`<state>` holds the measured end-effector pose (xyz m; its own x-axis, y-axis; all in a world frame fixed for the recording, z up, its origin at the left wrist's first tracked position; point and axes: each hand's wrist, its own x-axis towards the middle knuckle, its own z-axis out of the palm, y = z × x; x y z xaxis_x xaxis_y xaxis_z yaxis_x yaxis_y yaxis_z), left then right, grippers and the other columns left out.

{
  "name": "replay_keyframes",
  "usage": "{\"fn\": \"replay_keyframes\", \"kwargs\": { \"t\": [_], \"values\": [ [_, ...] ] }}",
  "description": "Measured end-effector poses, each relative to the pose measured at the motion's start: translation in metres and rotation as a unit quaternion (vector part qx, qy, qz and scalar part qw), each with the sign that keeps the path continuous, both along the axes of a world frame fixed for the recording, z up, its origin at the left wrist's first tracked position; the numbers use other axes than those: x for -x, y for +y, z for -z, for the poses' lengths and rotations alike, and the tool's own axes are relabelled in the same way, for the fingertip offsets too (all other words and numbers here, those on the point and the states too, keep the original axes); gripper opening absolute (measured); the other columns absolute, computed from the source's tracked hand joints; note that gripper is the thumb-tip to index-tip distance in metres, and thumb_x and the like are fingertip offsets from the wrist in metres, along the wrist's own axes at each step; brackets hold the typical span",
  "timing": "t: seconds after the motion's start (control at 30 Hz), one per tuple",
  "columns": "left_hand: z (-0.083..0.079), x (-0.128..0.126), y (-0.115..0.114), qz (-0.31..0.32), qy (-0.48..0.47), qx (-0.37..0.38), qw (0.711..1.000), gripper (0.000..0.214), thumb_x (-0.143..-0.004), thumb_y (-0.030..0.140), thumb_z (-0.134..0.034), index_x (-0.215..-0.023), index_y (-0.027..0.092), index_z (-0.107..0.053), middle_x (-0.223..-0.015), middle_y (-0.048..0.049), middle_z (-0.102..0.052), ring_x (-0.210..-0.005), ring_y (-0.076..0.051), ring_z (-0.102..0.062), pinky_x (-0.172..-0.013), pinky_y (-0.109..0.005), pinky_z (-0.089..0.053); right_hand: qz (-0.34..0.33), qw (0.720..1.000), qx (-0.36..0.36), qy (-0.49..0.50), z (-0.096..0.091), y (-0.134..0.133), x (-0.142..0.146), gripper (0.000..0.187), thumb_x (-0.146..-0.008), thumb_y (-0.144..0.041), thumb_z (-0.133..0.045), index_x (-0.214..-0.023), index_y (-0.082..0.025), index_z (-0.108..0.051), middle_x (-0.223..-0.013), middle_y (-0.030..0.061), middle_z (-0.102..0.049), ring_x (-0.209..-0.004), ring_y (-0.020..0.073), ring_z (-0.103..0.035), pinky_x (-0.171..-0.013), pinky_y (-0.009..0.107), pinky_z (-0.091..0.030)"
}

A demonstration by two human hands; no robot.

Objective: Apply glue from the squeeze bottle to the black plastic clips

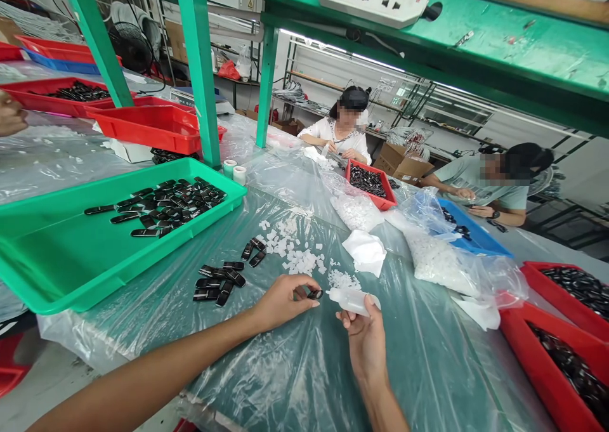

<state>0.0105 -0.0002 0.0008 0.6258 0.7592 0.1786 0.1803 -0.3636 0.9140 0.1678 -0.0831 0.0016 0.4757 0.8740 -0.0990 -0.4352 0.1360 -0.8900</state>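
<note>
My left hand (285,302) pinches a small black plastic piece (314,294) between thumb and fingers. In my right hand (364,330) lies a white squeeze bottle (353,300), tipped on its side with its nozzle pointing left, close to the black piece. Whether the nozzle touches the piece I cannot tell. Left of my hands, a small pile of black plastic pieces (221,281) rests on the plastic sheet. Beyond them several small white pieces (295,248) are scattered, with finer white bits (343,280) just behind the bottle.
A green tray (61,248) with black pieces stands at left. Red trays (514,330) line the right edge. Bags of white pieces (440,264) and a blue tray (485,245) lie farther back. A green shelf frame (195,70) rises ahead. Two people (345,127) sit across the table.
</note>
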Motion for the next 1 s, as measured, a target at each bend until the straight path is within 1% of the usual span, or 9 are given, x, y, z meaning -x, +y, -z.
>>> {"fn": "replay_keyframes", "kwargs": {
  "t": [0.1,0.23,0.37,0.43,0.57,0.7,0.77,0.87,1.0],
  "values": [
    [0.000,0.000,0.000,-0.007,0.002,-0.017,1.000,0.016,-0.075,0.026,-0.065,-0.090,0.018,-0.063,-0.086,-0.0012,-0.066,-0.069,-0.014,-0.059,-0.057,-0.020,-0.042,0.006,1.000,0.006,-0.021,0.001,-0.001,0.001,0.027,-0.082,-0.042,-0.053,-0.069,-0.019,-0.054,-0.050,-0.0063,-0.044,-0.045,0.0103,-0.043,-0.061,0.032,-0.046],
    [-0.002,0.000,0.000,-0.002,-0.008,-0.038,0.999,0.013,-0.075,0.023,-0.065,-0.087,0.018,-0.061,-0.084,0.0000,-0.063,-0.072,-0.014,-0.057,-0.063,-0.021,-0.044,0.020,0.998,0.013,-0.064,0.001,-0.003,0.002,0.025,-0.082,-0.041,-0.055,-0.081,-0.017,-0.059,-0.056,-0.0043,-0.050,-0.050,0.0111,-0.045,-0.060,0.029,-0.043],
    [-0.002,0.000,0.000,0.005,0.002,-0.062,0.998,0.010,-0.077,0.024,-0.064,-0.084,0.019,-0.059,-0.083,0.0007,-0.061,-0.073,-0.013,-0.056,-0.064,-0.021,-0.043,0.039,0.991,0.008,-0.124,0.001,-0.006,0.004,0.024,-0.080,-0.039,-0.059,-0.089,-0.016,-0.060,-0.064,-0.0025,-0.056,-0.052,0.0108,-0.045,-0.055,0.025,-0.038],
    [-0.002,0.000,0.000,0.008,0.013,-0.070,0.997,0.010,-0.077,0.025,-0.063,-0.084,0.019,-0.058,-0.084,0.0005,-0.061,-0.072,-0.014,-0.055,-0.064,-0.021,-0.043,0.053,0.983,0.006,-0.176,0.001,-0.008,0.005,0.025,-0.079,-0.039,-0.060,-0.091,-0.017,-0.059,-0.065,-0.0027,-0.056,-0.053,0.0106,-0.045,-0.053,0.024,-0.037],
    [-0.001,0.001,0.000,0.010,0.027,-0.078,0.997,0.011,-0.078,0.027,-0.062,-0.083,0.019,-0.057,-0.083,-0.0005,-0.060,-0.071,-0.014,-0.054,-0.063,-0.022,-0.043,0.084,0.953,0.006,-0.290,0.004,-0.013,0.007,0.027,-0.078,-0.039,-0.060,-0.094,-0.017,-0.059,-0.068,-0.0015,-0.056,-0.054,0.0118,-0.048,-0.053,0.024,-0.039],
    [-0.001,0.001,0.000,0.007,0.029,-0.080,0.996,0.010,-0.079,0.027,-0.061,-0.082,0.019,-0.057,-0.083,-0.0005,-0.059,-0.071,-0.014,-0.054,-0.063,-0.021,-0.042,0.098,0.929,0.004,-0.356,0.008,-0.017,0.007,0.031,-0.076,-0.038,-0.063,-0.097,-0.016,-0.058,-0.082,0.0039,-0.060,-0.065,0.0154,-0.054,-0.056,0.025,-0.044],
    [0.000,0.001,0.001,0.004,0.029,-0.084,0.996,0.010,-0.078,0.026,-0.061,-0.082,0.019,-0.056,-0.083,0.0001,-0.059,-0.071,-0.014,-0.054,-0.063,-0.021,-0.042,0.100,0.916,0.006,-0.388,0.009,-0.019,0.006,0.030,-0.075,-0.037,-0.064,-0.096,-0.016,-0.059,-0.084,0.0050,-0.060,-0.068,0.0164,-0.054,-0.055,0.024,-0.044],
    [0.000,0.001,0.001,0.003,0.031,-0.088,0.996,0.010,-0.077,0.024,-0.063,-0.081,0.018,-0.056,-0.082,0.0009,-0.059,-0.071,-0.013,-0.053,-0.063,-0.021,-0.042,0.096,0.906,0.001,-0.412,0.009,-0.019,0.006,0.028,-0.075,-0.036,-0.063,-0.095,-0.016,-0.059,-0.082,0.0043,-0.060,-0.066,0.0154,-0.053,-0.054,0.024,-0.044],
    [0.001,0.001,0.000,0.006,0.030,-0.085,0.996,0.010,-0.077,0.025,-0.063,-0.082,0.019,-0.057,-0.082,0.0011,-0.059,-0.071,-0.013,-0.053,-0.063,-0.020,-0.042,0.095,0.907,-0.012,-0.409,0.009,-0.019,0.005,0.027,-0.076,-0.035,-0.063,-0.096,-0.017,-0.058,-0.082,0.0036,-0.060,-0.067,0.0153,-0.054,-0.058,0.025,-0.045]
  ]
}}
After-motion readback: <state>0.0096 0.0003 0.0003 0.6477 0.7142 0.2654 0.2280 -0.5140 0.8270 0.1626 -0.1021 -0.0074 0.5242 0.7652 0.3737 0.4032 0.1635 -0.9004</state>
